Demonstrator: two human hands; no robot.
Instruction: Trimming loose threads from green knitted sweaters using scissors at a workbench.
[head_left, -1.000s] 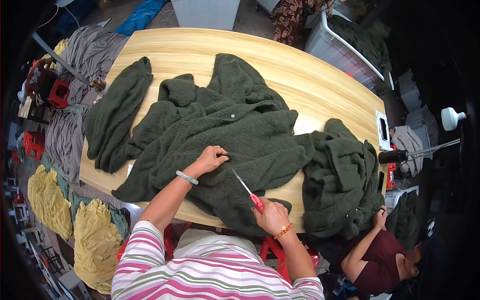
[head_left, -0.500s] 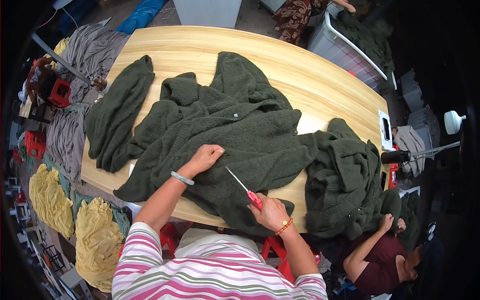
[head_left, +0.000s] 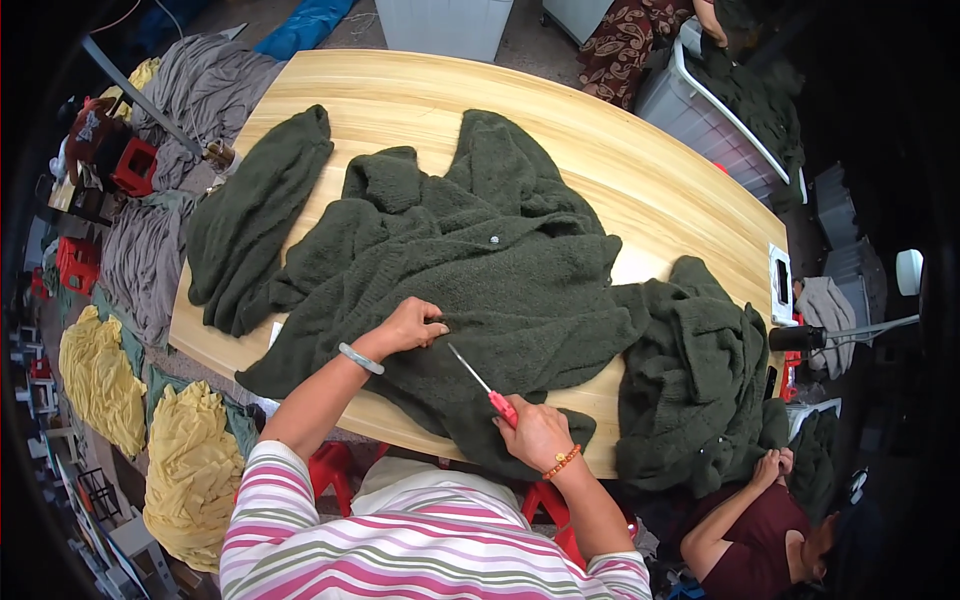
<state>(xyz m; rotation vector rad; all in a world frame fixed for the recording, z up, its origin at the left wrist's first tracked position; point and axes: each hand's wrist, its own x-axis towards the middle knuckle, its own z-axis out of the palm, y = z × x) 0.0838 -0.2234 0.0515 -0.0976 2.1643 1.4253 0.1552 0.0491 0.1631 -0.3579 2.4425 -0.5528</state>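
A dark green knitted cardigan (head_left: pixel 500 290) with a small pale button lies rumpled across the middle of the table. At its near part, my left hand (head_left: pixel 408 325) is closed, thumb and fingers pinching the knit. My right hand (head_left: pixel 538 436) grips the red handle of a tool with a thin metal shaft (head_left: pixel 472 371). The shaft points up and left over the cardigan, its tip a little short of my left fingers. Whether the tip is hooked is too small to tell.
Another folded dark green knit (head_left: pixel 262 215) lies at the table's left, a heap of the same knit (head_left: pixel 690 370) at its right. A co-worker (head_left: pixel 750 530) handles that heap's near edge. A lamp arm (head_left: pixel 850 334) juts in from the right. Yellow cloth piles (head_left: pixel 195 470) lie at left.
The view has shifted slightly, moving the table a little to the right. My left fingers have curled in more. The co-worker's two hands have come together at the knit.
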